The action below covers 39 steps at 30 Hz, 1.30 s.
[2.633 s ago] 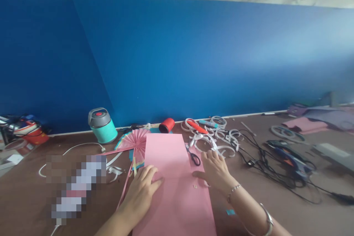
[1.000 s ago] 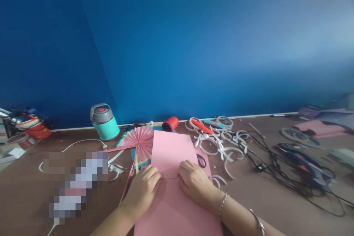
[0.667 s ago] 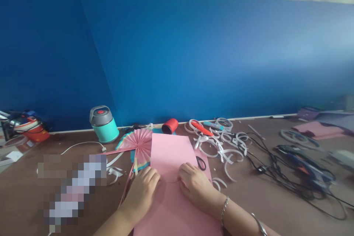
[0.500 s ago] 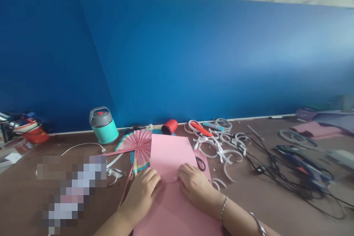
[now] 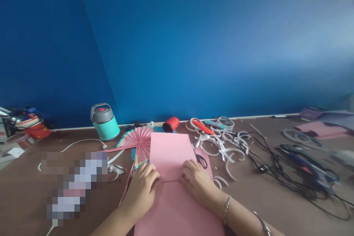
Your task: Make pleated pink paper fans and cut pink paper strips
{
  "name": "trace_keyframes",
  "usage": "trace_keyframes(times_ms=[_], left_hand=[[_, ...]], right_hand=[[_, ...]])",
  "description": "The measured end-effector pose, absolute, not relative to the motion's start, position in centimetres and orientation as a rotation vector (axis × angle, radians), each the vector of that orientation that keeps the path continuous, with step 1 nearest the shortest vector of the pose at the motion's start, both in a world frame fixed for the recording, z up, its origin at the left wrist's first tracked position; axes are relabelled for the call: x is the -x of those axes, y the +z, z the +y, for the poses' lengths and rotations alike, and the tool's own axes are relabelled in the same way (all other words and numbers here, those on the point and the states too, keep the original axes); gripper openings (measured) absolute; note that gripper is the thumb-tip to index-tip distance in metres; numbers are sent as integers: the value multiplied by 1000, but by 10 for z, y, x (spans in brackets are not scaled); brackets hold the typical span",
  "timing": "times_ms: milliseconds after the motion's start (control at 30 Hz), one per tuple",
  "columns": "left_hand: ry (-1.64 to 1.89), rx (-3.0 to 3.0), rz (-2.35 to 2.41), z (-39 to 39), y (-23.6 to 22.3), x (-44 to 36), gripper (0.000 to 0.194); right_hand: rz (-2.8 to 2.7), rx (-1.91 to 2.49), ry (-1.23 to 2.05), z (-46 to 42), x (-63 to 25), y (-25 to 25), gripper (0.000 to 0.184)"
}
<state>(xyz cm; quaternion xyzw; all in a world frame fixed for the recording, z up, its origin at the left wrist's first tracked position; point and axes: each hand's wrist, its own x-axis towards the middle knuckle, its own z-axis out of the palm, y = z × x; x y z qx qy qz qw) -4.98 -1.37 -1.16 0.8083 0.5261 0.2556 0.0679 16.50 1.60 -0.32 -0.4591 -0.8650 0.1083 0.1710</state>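
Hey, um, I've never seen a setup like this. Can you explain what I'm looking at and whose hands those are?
There's no machine here: these are a person's two bare hands. All the pictures come from one camera worn on that person's head, looking forward and down.

The left hand and right hand rest on pink paper, their curled fingers near a line across it. Whether they pinch it or just press is hard to tell.

On the brown table, a pleated pink fan and a teal container lie toward the left. A red cylinder sits beyond the paper, with white strips and dark cords toward the right. A blue panel stands behind.
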Motion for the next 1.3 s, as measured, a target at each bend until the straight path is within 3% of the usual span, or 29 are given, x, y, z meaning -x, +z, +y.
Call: trace_keyframes(times_ms=[333,800,967,1000,1200,1300], left_hand=[[682,-2244,1766,-6,-13,52,12],[721,-2254,1837,-8,-15,50,6],[717,-2486,1653,-12,-15,48,41],[707,-2542,1595,-13,-14,48,45],[580,-2618,1432,-13,-9,49,42],[521,-2615,1438,-13,-7,48,43]], right_hand=[[-2290,1390,445,20,-166,-16,21],[-2321,1537,166,19,-164,-15,17],[-2298,1531,90,14,-163,-11,5],[-2307,1505,60,13,-163,-9,10],[-2591,1043,-86,10,-161,-13,14],[-2626,1082,-94,7,-161,-12,16]])
